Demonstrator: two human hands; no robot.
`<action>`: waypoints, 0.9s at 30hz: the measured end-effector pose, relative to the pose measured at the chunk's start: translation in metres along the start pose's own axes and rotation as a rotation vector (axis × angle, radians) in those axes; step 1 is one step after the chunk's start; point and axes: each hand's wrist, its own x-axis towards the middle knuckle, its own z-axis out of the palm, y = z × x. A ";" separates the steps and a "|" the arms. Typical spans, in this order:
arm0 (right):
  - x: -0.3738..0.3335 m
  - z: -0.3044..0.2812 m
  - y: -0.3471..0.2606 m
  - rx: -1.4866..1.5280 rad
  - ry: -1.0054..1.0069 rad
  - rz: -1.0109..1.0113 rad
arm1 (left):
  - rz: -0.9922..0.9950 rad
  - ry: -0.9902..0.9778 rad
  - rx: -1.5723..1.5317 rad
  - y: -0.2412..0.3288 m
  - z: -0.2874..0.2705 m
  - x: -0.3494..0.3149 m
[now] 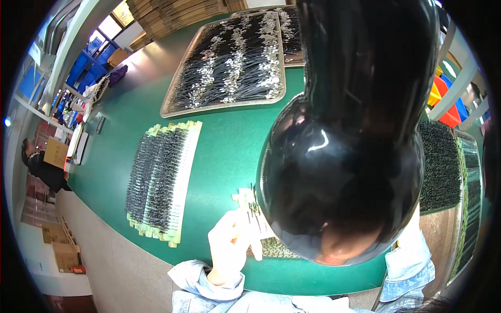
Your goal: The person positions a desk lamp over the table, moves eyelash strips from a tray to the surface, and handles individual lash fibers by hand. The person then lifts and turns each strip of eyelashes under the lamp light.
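My left hand [229, 242], washed out by bright light, is closed at the end of a pale strip [244, 201] that carries small dark pieces. The rest of that strip disappears behind a big glossy black rounded object [344, 172], like a lamp head on a thick stem. My right sleeve [409, 266] comes up at the lower right; the black object hides the fingers of my right hand. Beneath my left hand shows part of a mesh-like tray [279, 248]. To the left, a stack of pale strips with rows of black pieces [159, 180] lies on the green table [219, 141].
A large tray [224, 68] of black wire-like parts with clear ends stands at the back, another behind it. On the right are dark filled trays [441, 167] and coloured bins [451, 99]. Cardboard [177, 18] is piled behind. A person [44, 164] is at the far left.
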 end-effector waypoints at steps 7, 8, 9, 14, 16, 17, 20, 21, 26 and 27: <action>-0.002 0.000 0.009 1.163 0.064 0.399 | 0.048 0.023 0.087 -0.024 -0.011 0.010; 0.000 -0.001 0.010 1.164 0.064 0.399 | 0.049 0.023 0.088 -0.029 -0.012 0.010; 0.003 -0.004 0.012 1.269 0.032 0.472 | 0.103 0.024 0.017 -0.033 -0.013 0.010; 0.008 -0.009 -0.014 1.197 0.251 0.700 | 0.223 0.032 -0.155 -0.035 -0.004 0.015; 0.008 0.006 0.010 1.184 0.101 0.615 | 0.276 0.131 -0.020 -0.021 -0.006 0.007; 0.007 0.006 0.008 1.180 0.104 0.614 | 0.293 0.148 0.007 -0.017 -0.004 0.007; 0.008 0.010 0.000 1.195 0.160 0.644 | 0.259 0.145 -0.051 -0.017 -0.008 0.008; 0.006 -0.021 -0.016 1.115 0.234 0.614 | 0.267 0.051 -0.120 -0.020 0.002 0.015; 0.004 0.004 -0.008 1.075 0.161 0.616 | 0.226 0.064 -0.070 -0.025 -0.012 0.010; 0.005 0.003 -0.009 1.090 0.159 0.658 | 0.244 0.080 -0.038 -0.026 -0.013 0.010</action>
